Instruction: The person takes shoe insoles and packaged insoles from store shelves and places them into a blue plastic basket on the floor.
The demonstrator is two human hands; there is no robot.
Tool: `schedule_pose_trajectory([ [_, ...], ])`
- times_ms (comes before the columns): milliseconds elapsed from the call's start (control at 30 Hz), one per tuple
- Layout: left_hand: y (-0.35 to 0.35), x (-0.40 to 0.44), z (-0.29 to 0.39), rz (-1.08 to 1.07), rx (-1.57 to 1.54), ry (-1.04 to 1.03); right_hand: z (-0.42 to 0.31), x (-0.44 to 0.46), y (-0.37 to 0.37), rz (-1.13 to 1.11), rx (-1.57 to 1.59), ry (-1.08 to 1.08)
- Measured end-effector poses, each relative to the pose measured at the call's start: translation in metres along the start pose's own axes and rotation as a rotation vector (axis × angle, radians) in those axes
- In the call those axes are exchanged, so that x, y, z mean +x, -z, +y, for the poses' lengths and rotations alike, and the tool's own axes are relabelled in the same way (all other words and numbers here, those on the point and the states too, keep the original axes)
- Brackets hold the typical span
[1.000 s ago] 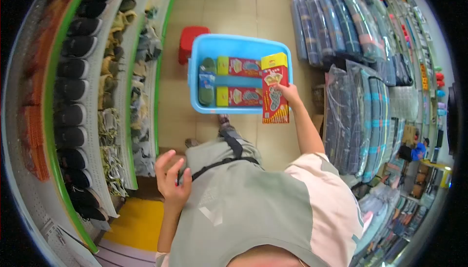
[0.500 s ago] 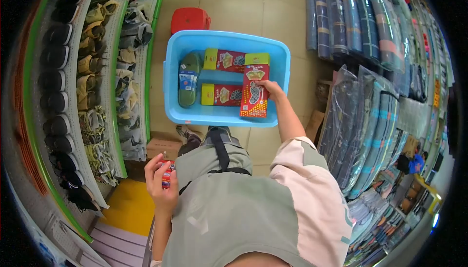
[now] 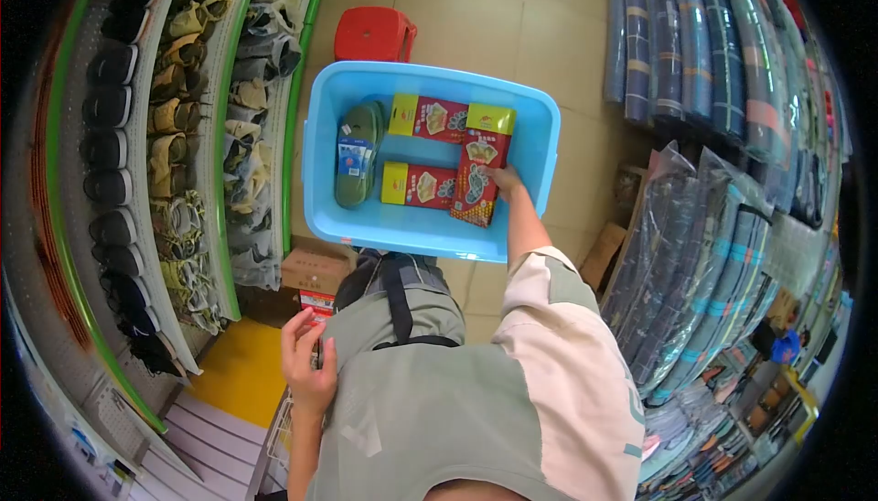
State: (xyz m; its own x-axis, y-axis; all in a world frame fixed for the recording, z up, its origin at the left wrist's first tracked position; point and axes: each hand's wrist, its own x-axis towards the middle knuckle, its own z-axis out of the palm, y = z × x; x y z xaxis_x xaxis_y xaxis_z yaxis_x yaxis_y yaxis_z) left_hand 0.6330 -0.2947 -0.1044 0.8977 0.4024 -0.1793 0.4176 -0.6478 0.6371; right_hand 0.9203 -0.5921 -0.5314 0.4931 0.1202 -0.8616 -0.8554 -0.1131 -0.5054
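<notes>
On the far left there are shelves full of dark shoes (image 3: 111,107), then the left hand (image 3: 309,364), which isn't holding anything I can see, fingers loosely bent and spread. It's near a red-and-white package (image 3: 316,303), with a cardboard box (image 3: 315,266) just beyond. Next is the blue tub (image 3: 412,229), which is where all the good stuff is, with a red stool (image 3: 370,34) just past its far left corner. Green footwear (image 3: 353,155) with a blue label lies lengthwise along the tub's left edge, already in and let go. Then come two red-and-yellow packets flat on the bottom, also in with no hand on them: the far packet (image 3: 430,118) toward the far edge, the near packet (image 3: 416,185) toward the near edge, a gap between. The third packet (image 3: 485,155) is inside too, set crosswise over their right ends, but it hasn't been let go. The right hand (image 3: 506,183) has it gripped by its right side, so that's the one bit unfinished; can't tell if its weight is fully down. Far right, it's plastic-wrapped bundles (image 3: 672,258) stacked up.
</notes>
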Motion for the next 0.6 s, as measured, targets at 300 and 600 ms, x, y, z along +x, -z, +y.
schedule_pose_trajectory([
  [300,-0.012,0.001,0.009,-0.023,0.007,-0.006,0.018,0.023,0.006,0.095,-0.181,0.114],
  [600,-0.015,-0.003,0.015,-0.032,0.031,0.014,0.087,0.103,0.009,0.305,-0.455,0.299],
])
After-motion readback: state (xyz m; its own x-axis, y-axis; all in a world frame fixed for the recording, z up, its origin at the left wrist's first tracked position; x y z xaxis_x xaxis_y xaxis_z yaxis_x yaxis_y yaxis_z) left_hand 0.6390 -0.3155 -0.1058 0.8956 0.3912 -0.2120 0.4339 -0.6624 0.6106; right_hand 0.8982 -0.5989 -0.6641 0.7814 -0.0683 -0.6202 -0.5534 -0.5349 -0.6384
